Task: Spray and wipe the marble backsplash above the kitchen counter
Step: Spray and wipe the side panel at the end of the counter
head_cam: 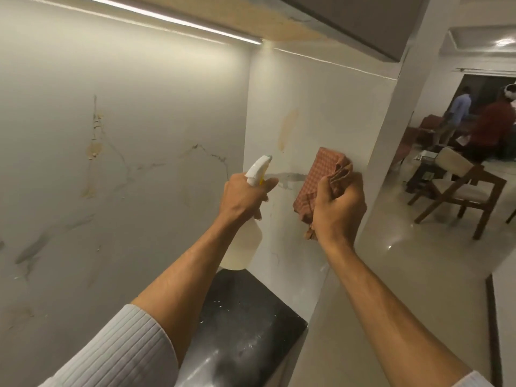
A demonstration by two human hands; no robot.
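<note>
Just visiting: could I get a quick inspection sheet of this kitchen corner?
Surface: marble backsplash, grey veins and tan stains; black counter has white specks.
Job's things: spray bottle aimed at the end wall; checked cloth bunched near that wall.
Clutter: nothing seen.
Hands: left hand grips the bottle; right hand grips the cloth.
Cables: nothing seen.
Surroundings: light strip overhead; wooden chair and people in the room beyond.
</note>
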